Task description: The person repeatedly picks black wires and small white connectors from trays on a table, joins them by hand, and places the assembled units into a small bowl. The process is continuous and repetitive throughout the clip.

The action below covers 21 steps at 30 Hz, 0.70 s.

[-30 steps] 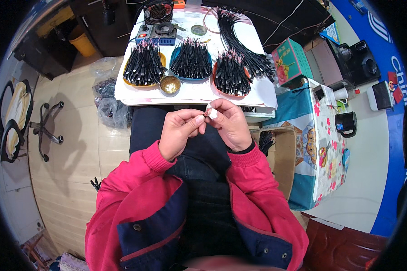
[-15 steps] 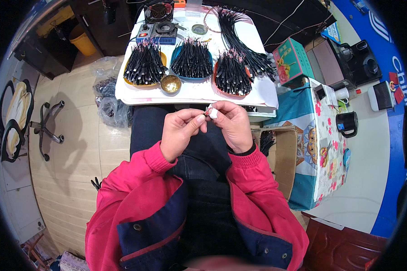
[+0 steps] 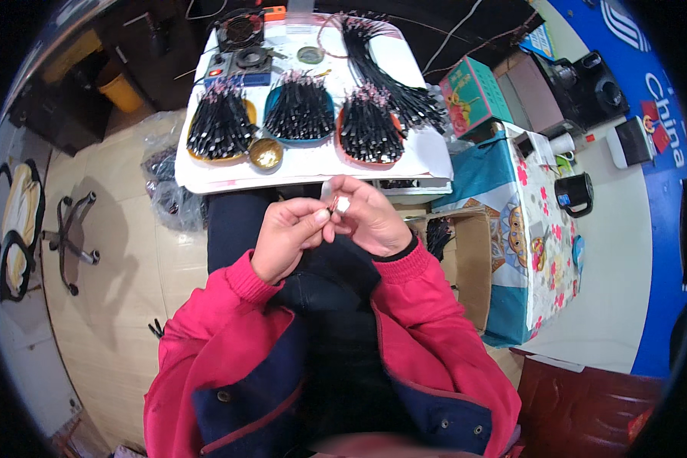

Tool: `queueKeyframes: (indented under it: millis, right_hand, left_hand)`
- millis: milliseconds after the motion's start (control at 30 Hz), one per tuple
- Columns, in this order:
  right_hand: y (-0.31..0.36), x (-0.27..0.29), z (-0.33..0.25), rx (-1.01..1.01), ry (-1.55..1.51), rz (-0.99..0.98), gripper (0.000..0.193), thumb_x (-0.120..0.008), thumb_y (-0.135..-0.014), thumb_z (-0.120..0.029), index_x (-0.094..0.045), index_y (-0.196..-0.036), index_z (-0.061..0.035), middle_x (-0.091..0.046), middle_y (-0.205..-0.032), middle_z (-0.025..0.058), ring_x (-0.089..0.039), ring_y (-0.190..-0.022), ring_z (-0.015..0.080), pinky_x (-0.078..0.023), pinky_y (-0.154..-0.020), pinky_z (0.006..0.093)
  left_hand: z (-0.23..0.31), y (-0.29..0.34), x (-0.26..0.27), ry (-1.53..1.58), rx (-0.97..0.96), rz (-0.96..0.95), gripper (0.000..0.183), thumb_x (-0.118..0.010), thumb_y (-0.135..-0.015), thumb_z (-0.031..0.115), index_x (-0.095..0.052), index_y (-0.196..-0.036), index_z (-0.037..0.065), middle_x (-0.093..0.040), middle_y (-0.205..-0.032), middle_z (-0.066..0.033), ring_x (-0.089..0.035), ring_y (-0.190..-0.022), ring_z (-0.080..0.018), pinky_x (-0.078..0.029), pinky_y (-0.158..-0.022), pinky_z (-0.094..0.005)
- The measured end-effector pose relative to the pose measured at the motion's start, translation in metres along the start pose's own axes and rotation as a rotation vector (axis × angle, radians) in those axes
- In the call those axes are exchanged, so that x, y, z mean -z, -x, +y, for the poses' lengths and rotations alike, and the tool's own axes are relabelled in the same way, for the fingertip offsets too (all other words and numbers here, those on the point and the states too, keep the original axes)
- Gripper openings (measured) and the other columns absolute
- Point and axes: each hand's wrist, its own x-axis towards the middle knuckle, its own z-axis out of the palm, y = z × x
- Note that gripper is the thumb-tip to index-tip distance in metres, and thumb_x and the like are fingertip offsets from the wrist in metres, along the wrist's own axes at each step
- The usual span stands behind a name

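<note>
Both hands meet over the lap at the table's (image 3: 206, 179) near edge: the left hand (image 3: 286, 237) and the right hand (image 3: 366, 221) each close a narrow grip on one small reddish part (image 3: 333, 203) pinched between their fingertips (too small to tell more). On the table, at 12 o'clock from the hands, sit three dishes of black cable pieces: a yellow dish (image 3: 246, 114) at 11, a blue dish (image 3: 270, 103) ahead, a red dish (image 3: 342, 122) at 1. A small brass bowl (image 3: 266, 153) lies just beside the yellow dish.
</note>
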Motion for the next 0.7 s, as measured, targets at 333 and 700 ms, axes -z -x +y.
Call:
queueKeyframes:
  millis: [333,700]
  right_hand:
    - [-0.029,0.070,-0.081,0.122,0.751,0.240,0.014,-0.061,-0.090,-0.011,-0.063,-0.103,-0.0055,-0.065,-0.083,0.0001,-0.059,-0.069,0.0088,-0.046,-0.060,0.0237]
    - [-0.135,0.206,-0.147,0.048,2.017,0.935,0.021,-0.071,-0.078,-0.025,-0.072,-0.087,-0.0063,-0.070,-0.092,0.0183,-0.068,-0.088,0.0358,-0.054,-0.079,0.0458]
  left_hand:
    - [-0.008,-0.019,0.017,-0.126,0.098,0.013,0.016,-0.051,-0.099,0.009,-0.061,-0.096,-0.003,-0.061,-0.072,-0.0064,-0.038,-0.052,-0.0028,-0.028,-0.048,-0.0175]
    - [-0.018,-0.026,0.027,-0.129,0.126,0.042,0.019,-0.051,-0.100,0.011,-0.061,-0.097,-0.004,-0.062,-0.073,-0.0076,-0.038,-0.050,-0.0033,-0.030,-0.047,-0.0183]
